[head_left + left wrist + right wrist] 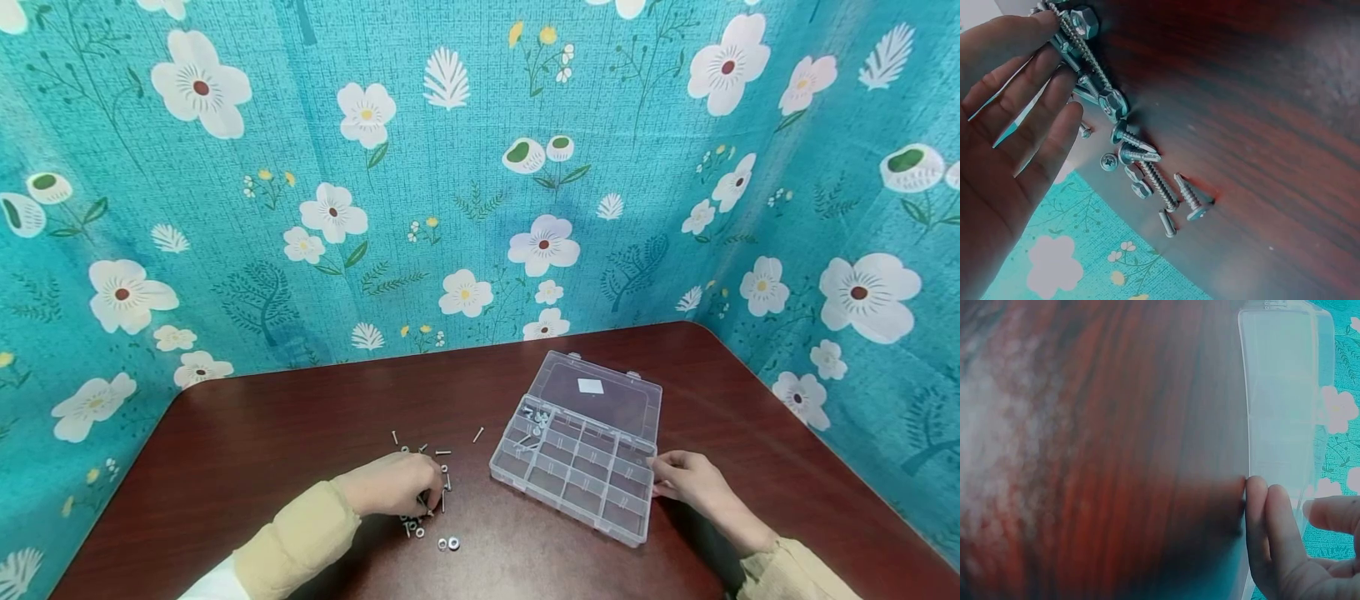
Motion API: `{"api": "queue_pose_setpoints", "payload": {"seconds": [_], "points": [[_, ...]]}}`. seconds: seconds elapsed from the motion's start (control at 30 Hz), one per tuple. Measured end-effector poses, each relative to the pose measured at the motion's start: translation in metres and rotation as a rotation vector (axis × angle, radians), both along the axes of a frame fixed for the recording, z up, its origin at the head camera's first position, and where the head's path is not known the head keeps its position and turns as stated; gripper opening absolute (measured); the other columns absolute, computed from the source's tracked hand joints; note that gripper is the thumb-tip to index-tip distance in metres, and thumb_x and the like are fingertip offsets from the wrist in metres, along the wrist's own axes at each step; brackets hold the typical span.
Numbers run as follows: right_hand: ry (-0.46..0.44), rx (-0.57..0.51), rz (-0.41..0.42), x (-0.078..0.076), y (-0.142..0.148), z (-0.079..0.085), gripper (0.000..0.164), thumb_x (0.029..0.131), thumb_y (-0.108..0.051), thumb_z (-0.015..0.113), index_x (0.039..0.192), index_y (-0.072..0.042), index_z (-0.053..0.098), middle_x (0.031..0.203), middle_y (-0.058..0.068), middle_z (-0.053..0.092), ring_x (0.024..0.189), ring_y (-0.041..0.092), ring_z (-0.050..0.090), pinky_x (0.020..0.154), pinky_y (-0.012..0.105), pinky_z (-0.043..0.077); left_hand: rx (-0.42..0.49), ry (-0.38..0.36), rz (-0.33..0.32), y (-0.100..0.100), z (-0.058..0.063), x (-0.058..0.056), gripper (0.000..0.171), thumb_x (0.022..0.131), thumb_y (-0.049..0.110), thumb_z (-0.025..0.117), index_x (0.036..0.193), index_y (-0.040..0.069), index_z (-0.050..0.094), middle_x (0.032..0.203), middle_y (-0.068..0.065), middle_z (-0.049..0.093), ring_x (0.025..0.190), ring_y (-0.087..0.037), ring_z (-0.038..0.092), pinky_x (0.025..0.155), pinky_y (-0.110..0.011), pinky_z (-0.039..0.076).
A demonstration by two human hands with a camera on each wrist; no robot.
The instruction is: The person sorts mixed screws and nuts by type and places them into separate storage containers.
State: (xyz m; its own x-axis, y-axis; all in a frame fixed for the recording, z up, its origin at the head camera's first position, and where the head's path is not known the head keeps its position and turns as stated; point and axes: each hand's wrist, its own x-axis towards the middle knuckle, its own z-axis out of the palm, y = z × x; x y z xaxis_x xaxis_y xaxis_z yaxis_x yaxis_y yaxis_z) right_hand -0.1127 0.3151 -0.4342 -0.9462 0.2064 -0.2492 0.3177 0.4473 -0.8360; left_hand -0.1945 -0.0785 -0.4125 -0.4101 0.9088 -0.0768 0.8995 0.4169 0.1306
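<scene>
My left hand (405, 483) reaches down into a pile of screws and nuts on the table. In the left wrist view its thumb and fingertips touch a long screw (1088, 53) in the pile, and gaps show between the fingers. Near them lie a hex nut (1085, 22), short screws (1190, 197) and bolts; the palm hides part of the pile. My right hand (690, 479) grips the right side of a clear compartment box (551, 483), thumb on one side and fingers (1279, 519) on the other. The box's lid (622, 408) is folded back.
Several screws and nuts sit in the box's far left compartments. Two washer-like rings (453, 543) and a stray screw (478, 434) lie on the dark red table (300, 417). A teal floral curtain (450, 208) hangs behind the table and along its right side.
</scene>
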Motion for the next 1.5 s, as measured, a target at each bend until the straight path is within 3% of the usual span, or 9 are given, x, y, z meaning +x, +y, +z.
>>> {"api": "queue_pose_setpoints", "payload": {"seconds": [0.17, 0.27, 0.4, 0.7, 0.83, 1.0, 1.13, 1.5], "points": [[-0.009, 0.003, -0.008, 0.0, 0.0, 0.001, 0.04, 0.091, -0.014, 0.048, 0.105, 0.023, 0.048, 0.083, 0.015, 0.061, 0.069, 0.014, 0.061, 0.062, 0.028, 0.052, 0.023, -0.177, 0.037, 0.001, 0.0, -0.004, 0.013, 0.073, 0.004, 0.067, 0.07, 0.017, 0.065, 0.068, 0.016, 0.054, 0.062, 0.005, 0.047, 0.056, -0.01, 0.039], [-0.01, 0.002, -0.01, 0.001, 0.0, 0.001, 0.039, 0.091, -0.014, 0.048, 0.105, 0.023, 0.048, 0.084, 0.015, 0.061, 0.069, 0.014, 0.061, 0.063, 0.028, 0.052, 0.081, -0.326, 0.072, 0.002, 0.002, -0.007, 0.011, 0.077, 0.002, 0.065, 0.072, 0.013, 0.063, 0.067, 0.014, 0.053, 0.06, 0.005, 0.047, 0.056, -0.011, 0.041], [-0.009, -0.001, -0.007, 0.001, 0.0, 0.001, 0.039, 0.091, -0.013, 0.048, 0.105, 0.023, 0.048, 0.083, 0.015, 0.061, 0.069, 0.014, 0.06, 0.063, 0.028, 0.052, 0.177, -0.471, 0.149, 0.003, 0.004, -0.01, 0.008, 0.079, 0.0, 0.062, 0.077, 0.008, 0.063, 0.069, 0.012, 0.056, 0.06, 0.004, 0.051, 0.057, -0.014, 0.044], [0.006, -0.02, -0.004, 0.0, 0.001, 0.0, 0.038, 0.092, -0.012, 0.048, 0.104, 0.024, 0.047, 0.083, 0.016, 0.06, 0.068, 0.014, 0.06, 0.064, 0.028, 0.052, 0.38, -0.825, 0.301, 0.006, 0.005, -0.012, 0.011, 0.082, -0.011, 0.052, 0.091, -0.008, 0.058, 0.073, -0.01, 0.063, 0.064, -0.014, 0.061, 0.06, -0.024, 0.051], [0.008, -0.021, -0.007, -0.001, 0.001, -0.001, 0.038, 0.092, -0.012, 0.048, 0.104, 0.024, 0.047, 0.082, 0.015, 0.06, 0.068, 0.013, 0.06, 0.064, 0.028, 0.052, 0.446, -0.926, 0.327, 0.01, 0.003, -0.014, 0.011, 0.085, -0.008, 0.051, 0.094, -0.013, 0.056, 0.077, -0.015, 0.063, 0.068, -0.018, 0.063, 0.062, -0.03, 0.053], [0.014, -0.026, -0.001, -0.001, 0.001, -0.001, 0.038, 0.092, -0.011, 0.048, 0.105, 0.024, 0.047, 0.083, 0.014, 0.06, 0.068, 0.013, 0.061, 0.064, 0.028, 0.052, 0.504, -1.033, 0.33, 0.017, 0.006, -0.015, 0.015, 0.086, -0.007, 0.052, 0.098, -0.016, 0.052, 0.083, -0.027, 0.061, 0.071, -0.023, 0.065, 0.066, -0.035, 0.053], [0.019, -0.024, 0.001, 0.0, 0.001, -0.001, 0.038, 0.091, -0.012, 0.048, 0.105, 0.024, 0.047, 0.083, 0.015, 0.06, 0.068, 0.013, 0.06, 0.064, 0.028, 0.052, 0.539, -1.076, 0.339, 0.023, 0.004, -0.018, 0.019, 0.085, -0.006, 0.054, 0.1, -0.018, 0.051, 0.085, -0.029, 0.061, 0.071, -0.02, 0.065, 0.067, -0.037, 0.053], [0.012, -0.008, -0.001, 0.0, 0.001, -0.001, 0.04, 0.091, -0.014, 0.049, 0.104, 0.023, 0.048, 0.083, 0.014, 0.061, 0.068, 0.013, 0.06, 0.062, 0.028, 0.052, 0.656, -1.052, 0.365, 0.049, 0.005, -0.022, 0.022, 0.083, -0.004, 0.059, 0.098, -0.017, 0.05, 0.077, -0.01, 0.061, 0.07, -0.017, 0.064, 0.068, -0.037, 0.053]]}}
